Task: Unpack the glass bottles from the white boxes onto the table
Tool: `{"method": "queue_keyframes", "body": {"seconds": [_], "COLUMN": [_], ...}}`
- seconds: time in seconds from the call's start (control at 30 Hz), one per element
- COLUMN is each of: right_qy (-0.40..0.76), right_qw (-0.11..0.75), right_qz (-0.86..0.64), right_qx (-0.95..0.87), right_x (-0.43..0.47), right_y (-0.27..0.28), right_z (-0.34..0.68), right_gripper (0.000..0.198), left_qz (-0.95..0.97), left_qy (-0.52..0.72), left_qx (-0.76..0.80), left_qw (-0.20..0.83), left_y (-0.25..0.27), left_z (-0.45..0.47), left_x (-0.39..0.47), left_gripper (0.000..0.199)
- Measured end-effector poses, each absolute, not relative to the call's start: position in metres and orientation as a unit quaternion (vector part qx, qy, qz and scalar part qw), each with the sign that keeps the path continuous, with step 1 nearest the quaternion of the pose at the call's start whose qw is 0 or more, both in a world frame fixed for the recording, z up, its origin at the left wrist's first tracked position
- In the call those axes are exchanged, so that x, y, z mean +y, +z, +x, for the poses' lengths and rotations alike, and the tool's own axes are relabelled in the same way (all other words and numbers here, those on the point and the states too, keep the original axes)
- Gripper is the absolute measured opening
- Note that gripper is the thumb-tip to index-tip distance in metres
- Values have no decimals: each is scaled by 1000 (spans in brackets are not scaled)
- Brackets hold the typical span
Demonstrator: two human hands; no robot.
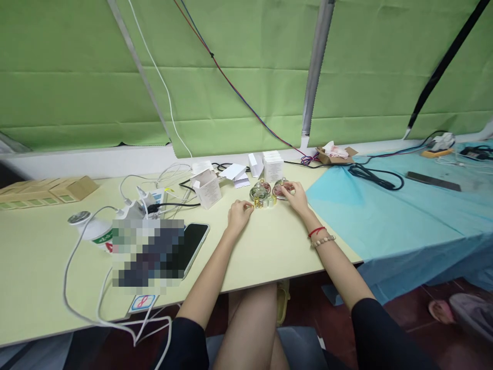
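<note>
Two squat round glass bottles stand side by side on the pale yellow table (254,252): a greenish glass bottle (260,190) and, to its right, a pinkish glass bottle (278,189). In front of them is a row of small clear-and-gold pieces (265,202). My left hand (239,215) rests at the left end of that row, its thumb and forefinger pinched together by a small gold bit too tiny to name. With bent fingers, my right hand (296,196) grips the right side of the pinkish bottle, partly hiding it.
Behind the bottles are white boxes (272,167) and an opened white carton (207,189). To the left lie a phone (192,246), a white bottle (92,231), a power strip (133,211) and looping white cables. Blue sheeting (385,216) covers the right side, with a black cable (375,177).
</note>
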State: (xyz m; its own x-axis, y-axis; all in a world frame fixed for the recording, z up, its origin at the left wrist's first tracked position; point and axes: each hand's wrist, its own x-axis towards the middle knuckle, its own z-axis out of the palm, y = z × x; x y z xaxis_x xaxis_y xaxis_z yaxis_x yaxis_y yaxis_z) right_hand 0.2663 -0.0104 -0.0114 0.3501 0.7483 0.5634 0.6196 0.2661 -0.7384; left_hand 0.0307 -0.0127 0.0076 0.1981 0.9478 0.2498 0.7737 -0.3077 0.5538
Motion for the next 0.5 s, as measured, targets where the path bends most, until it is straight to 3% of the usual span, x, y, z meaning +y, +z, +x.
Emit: {"method": "queue_keyframes", "body": {"seconds": [0.5], "right_qy": [51], "right_qw": [553], "right_qz": [-604], "right_qx": [-572], "right_x": [-9], "right_y": [-14], "right_z": [269], "right_gripper": [34], "left_qz": [698], "left_qy": [362], "left_qx": [575], "left_qw": [224], "left_y": [17], "left_z": [38], "left_x": [-20], "left_gripper": [15]}}
